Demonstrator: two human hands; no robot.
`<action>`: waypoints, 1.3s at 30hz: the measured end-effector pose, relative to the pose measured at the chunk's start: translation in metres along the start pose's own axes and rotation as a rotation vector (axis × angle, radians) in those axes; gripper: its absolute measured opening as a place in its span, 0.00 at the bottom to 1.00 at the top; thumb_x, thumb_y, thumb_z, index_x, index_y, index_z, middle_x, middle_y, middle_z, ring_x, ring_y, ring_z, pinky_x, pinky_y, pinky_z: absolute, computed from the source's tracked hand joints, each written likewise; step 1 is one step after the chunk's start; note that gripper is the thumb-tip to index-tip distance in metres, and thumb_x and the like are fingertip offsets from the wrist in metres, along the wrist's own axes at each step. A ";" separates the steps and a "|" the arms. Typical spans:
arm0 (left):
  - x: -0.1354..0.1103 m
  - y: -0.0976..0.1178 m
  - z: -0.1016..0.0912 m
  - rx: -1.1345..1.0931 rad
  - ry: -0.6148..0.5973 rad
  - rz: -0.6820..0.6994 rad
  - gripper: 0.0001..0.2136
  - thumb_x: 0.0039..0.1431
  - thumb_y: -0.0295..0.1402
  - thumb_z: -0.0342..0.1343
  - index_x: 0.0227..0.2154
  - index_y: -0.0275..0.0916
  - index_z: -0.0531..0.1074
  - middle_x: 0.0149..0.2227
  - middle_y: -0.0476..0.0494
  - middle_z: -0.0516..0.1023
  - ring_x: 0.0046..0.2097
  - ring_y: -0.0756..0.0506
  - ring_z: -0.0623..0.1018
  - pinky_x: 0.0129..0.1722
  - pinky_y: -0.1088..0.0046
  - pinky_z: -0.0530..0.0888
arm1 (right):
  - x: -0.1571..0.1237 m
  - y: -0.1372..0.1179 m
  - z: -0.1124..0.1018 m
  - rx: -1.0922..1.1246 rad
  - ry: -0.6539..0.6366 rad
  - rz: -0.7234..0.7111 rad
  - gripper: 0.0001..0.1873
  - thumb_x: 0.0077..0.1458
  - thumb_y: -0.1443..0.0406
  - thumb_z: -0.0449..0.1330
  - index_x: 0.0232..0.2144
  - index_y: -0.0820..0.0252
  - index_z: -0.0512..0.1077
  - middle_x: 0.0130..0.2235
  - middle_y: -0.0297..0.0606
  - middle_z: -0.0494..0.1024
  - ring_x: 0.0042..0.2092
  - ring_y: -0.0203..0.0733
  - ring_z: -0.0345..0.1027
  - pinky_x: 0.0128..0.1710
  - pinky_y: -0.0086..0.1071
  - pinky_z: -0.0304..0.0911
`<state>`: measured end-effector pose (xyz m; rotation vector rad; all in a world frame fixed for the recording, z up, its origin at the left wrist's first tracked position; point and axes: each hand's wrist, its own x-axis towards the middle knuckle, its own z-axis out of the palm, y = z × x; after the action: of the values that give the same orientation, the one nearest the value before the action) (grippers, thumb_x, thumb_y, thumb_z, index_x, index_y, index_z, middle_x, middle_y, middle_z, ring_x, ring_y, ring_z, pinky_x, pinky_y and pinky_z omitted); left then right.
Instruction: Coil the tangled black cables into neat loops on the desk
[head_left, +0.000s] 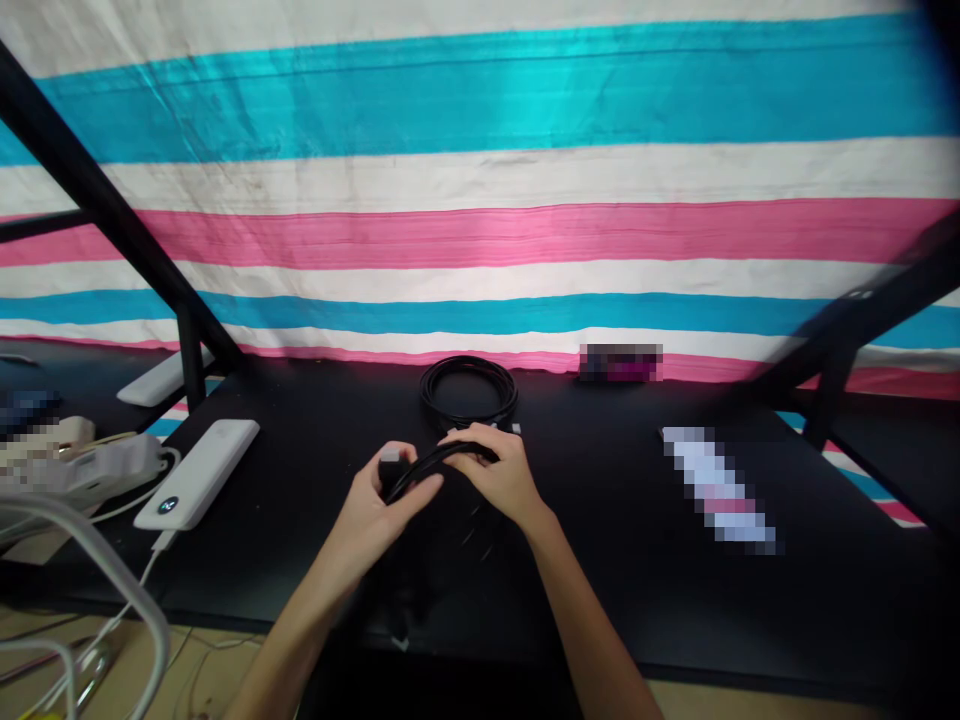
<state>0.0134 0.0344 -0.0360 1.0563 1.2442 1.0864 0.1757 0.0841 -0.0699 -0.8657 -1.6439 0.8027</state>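
Observation:
A bundle of black cable (430,463) runs between my two hands above the black table. My left hand (381,505) is closed round its left end, where a dark connector with a light metal tip (391,457) sticks up beside the thumb. My right hand (501,474) grips the bundle's right part, fingers bent over it. Just beyond the hands lies a coiled black cable (469,362) on the table, with a small light-coloured plug end (516,428) near its front right. My fingers hide part of the bundle.
A white power bank (199,475) with a white cable plugged in lies on the left. Further left are white power strips (112,468) and loose cables. A blurred-out flat object (716,490) lies on the right, another blurred object (621,362) at the back. Black frame bars (127,225) flank the striped sheet.

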 end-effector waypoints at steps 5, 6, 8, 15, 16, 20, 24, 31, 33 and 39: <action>0.000 0.004 0.000 -0.183 0.170 0.071 0.15 0.43 0.36 0.66 0.33 0.41 0.68 0.13 0.63 0.55 0.11 0.60 0.51 0.12 0.83 0.47 | 0.001 -0.002 -0.004 0.186 0.053 0.164 0.08 0.51 0.61 0.63 0.35 0.56 0.78 0.26 0.34 0.74 0.24 0.34 0.64 0.23 0.29 0.61; 0.000 0.004 -0.001 -0.226 0.201 0.111 0.15 0.44 0.35 0.66 0.35 0.42 0.69 0.12 0.63 0.54 0.11 0.60 0.51 0.13 0.83 0.47 | 0.001 -0.002 -0.005 0.262 0.040 0.207 0.10 0.51 0.61 0.63 0.37 0.56 0.77 0.24 0.30 0.71 0.20 0.31 0.60 0.20 0.27 0.60; 0.001 0.001 -0.002 -0.313 0.271 0.203 0.15 0.48 0.34 0.64 0.38 0.43 0.68 0.12 0.64 0.52 0.11 0.60 0.51 0.13 0.84 0.49 | 0.001 -0.002 -0.005 0.438 0.000 0.283 0.14 0.52 0.59 0.63 0.41 0.57 0.75 0.19 0.24 0.63 0.16 0.27 0.52 0.18 0.26 0.60; 0.003 -0.014 0.007 -0.546 0.421 0.293 0.10 0.53 0.32 0.62 0.34 0.43 0.65 0.12 0.65 0.52 0.12 0.59 0.52 0.14 0.83 0.51 | 0.002 -0.002 0.009 0.915 0.014 0.404 0.19 0.53 0.53 0.60 0.42 0.58 0.75 0.14 0.18 0.50 0.12 0.26 0.43 0.15 0.25 0.65; 0.003 -0.015 0.010 -0.556 0.416 0.287 0.10 0.54 0.33 0.61 0.33 0.42 0.64 0.12 0.64 0.52 0.12 0.59 0.52 0.14 0.83 0.51 | 0.001 -0.002 0.010 0.930 0.033 0.421 0.19 0.53 0.52 0.60 0.41 0.59 0.76 0.13 0.17 0.50 0.11 0.25 0.40 0.13 0.24 0.62; -0.001 -0.016 0.018 -0.560 0.350 0.248 0.14 0.58 0.35 0.58 0.24 0.40 0.59 0.12 0.62 0.52 0.12 0.59 0.52 0.14 0.80 0.50 | 0.001 -0.003 0.010 0.935 0.143 0.476 0.20 0.52 0.51 0.62 0.39 0.60 0.76 0.11 0.17 0.50 0.10 0.24 0.35 0.06 0.18 0.48; -0.005 -0.015 0.026 -0.591 0.312 0.210 0.18 0.58 0.36 0.58 0.20 0.39 0.55 0.12 0.61 0.52 0.12 0.59 0.51 0.14 0.79 0.49 | 0.002 -0.002 0.009 0.922 0.223 0.510 0.22 0.47 0.50 0.65 0.38 0.60 0.76 0.11 0.17 0.51 0.10 0.24 0.36 0.04 0.17 0.40; -0.007 -0.019 0.034 -0.662 0.302 0.152 0.20 0.56 0.40 0.59 0.18 0.39 0.55 0.11 0.61 0.51 0.13 0.58 0.52 0.15 0.79 0.51 | 0.002 -0.005 0.007 0.861 0.291 0.486 0.22 0.47 0.49 0.64 0.34 0.61 0.76 0.12 0.17 0.50 0.10 0.23 0.36 0.04 0.17 0.37; -0.005 -0.019 0.031 -0.662 0.285 0.150 0.20 0.54 0.41 0.61 0.19 0.39 0.55 0.12 0.61 0.52 0.14 0.57 0.55 0.17 0.79 0.54 | 0.002 -0.007 0.002 0.867 0.275 0.478 0.22 0.46 0.49 0.65 0.35 0.60 0.76 0.11 0.17 0.50 0.10 0.22 0.36 0.05 0.17 0.37; 0.009 -0.028 0.011 -0.493 0.437 0.181 0.17 0.45 0.40 0.67 0.31 0.40 0.64 0.20 0.57 0.67 0.29 0.52 0.72 0.35 0.77 0.67 | 0.001 -0.007 -0.013 0.835 0.272 0.409 0.20 0.47 0.50 0.65 0.35 0.59 0.76 0.12 0.17 0.50 0.10 0.22 0.35 0.05 0.17 0.36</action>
<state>0.0253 0.0384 -0.0643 0.5748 1.1350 1.7237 0.1869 0.0826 -0.0608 -0.6566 -0.7616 1.4396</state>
